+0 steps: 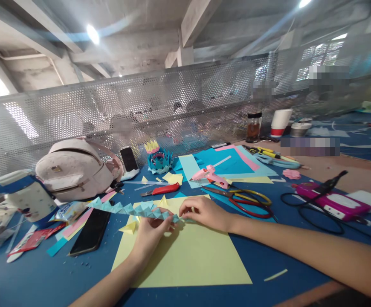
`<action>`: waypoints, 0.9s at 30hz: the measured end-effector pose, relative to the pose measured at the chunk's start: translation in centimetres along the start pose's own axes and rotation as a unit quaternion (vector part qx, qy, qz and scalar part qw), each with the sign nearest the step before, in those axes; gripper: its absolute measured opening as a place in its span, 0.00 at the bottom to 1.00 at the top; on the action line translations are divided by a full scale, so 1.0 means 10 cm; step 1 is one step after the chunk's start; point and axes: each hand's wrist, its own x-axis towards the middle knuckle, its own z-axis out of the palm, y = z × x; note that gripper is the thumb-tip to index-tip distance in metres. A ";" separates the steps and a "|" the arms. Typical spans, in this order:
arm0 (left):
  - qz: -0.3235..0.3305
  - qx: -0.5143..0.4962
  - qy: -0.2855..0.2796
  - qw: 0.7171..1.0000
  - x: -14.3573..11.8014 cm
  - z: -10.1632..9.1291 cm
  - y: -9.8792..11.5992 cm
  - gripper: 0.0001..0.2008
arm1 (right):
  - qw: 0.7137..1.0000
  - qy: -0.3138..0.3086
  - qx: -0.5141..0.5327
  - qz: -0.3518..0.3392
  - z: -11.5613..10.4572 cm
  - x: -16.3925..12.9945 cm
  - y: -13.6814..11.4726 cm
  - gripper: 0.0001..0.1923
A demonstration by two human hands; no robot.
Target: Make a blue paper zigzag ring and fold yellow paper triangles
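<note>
A zigzag strip of folded light-blue paper [126, 209] stretches leftward above the table. My left hand [155, 228] is closed around its right part, thumb pressed against the folds. At the strip's right end, the fingers of my right hand [204, 213] are curled in a pinch on its pale tip, partly hidden by the hand. Beneath both hands lies a sheet of yellow paper [198, 260]. Small folded yellow pieces [128, 228] rest by my left hand. Beyond the sheet are a red utility knife [164, 189], a pink glue gun [209, 175] and scissors [249, 202].
A black phone [91, 232], a pale backpack [73, 170] and a blue-and-white jug [28, 198] stand left. A folded-paper lotus [160, 160] sits at the back. On the right are coloured sheets [230, 164], a magenta power strip [335, 202] with cable, and cups [280, 123].
</note>
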 end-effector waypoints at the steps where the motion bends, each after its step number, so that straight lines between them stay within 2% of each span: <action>1: -0.003 -0.007 0.011 1.000 0.00 -0.01 0.01 0.18 | 1.000 0.006 -0.007 0.000 -0.02 0.02 0.04 0.09; 6: -0.009 -0.022 0.041 0.999 -0.02 -0.03 0.06 0.19 | 0.995 0.074 -0.056 -0.048 -0.17 0.08 0.18 0.18; 8: -0.009 -0.025 0.049 0.998 -0.02 -0.04 0.05 0.20 | 0.986 0.136 -0.072 -0.069 -0.27 0.07 0.21 0.20; 11: -0.020 -0.002 0.065 0.998 -0.01 -0.05 0.02 0.19 | 0.945 0.303 -0.091 -0.079 -0.53 0.04 0.33 0.24; 15: 0.001 -0.001 0.105 0.995 0.01 -0.06 0.02 0.18 | 0.901 0.422 -0.078 -0.069 -0.97 0.02 0.59 0.32; 19: -0.002 0.007 0.107 0.994 0.00 -0.06 0.05 0.18 | 0.852 0.520 -0.044 -0.039 -1.31 0.03 0.80 0.30; 21: 0.000 0.005 0.101 0.995 -0.01 -0.06 0.06 0.17 | 0.847 0.531 -0.030 -0.019 -1.40 0.04 0.86 0.28; 23: 0.001 0.003 0.098 0.995 0.00 -0.06 0.06 0.17 | 0.865 0.500 -0.023 0.009 -1.44 0.03 0.90 0.25; 25: 0.001 -0.003 0.102 0.995 0.01 -0.06 0.04 0.17 | 0.906 0.421 -0.019 0.041 -1.44 0.04 0.93 0.17; 27: 0.016 -0.004 0.110 0.994 0.02 -0.07 0.04 0.15 | 0.947 0.314 -0.014 0.072 -1.41 0.04 0.93 0.09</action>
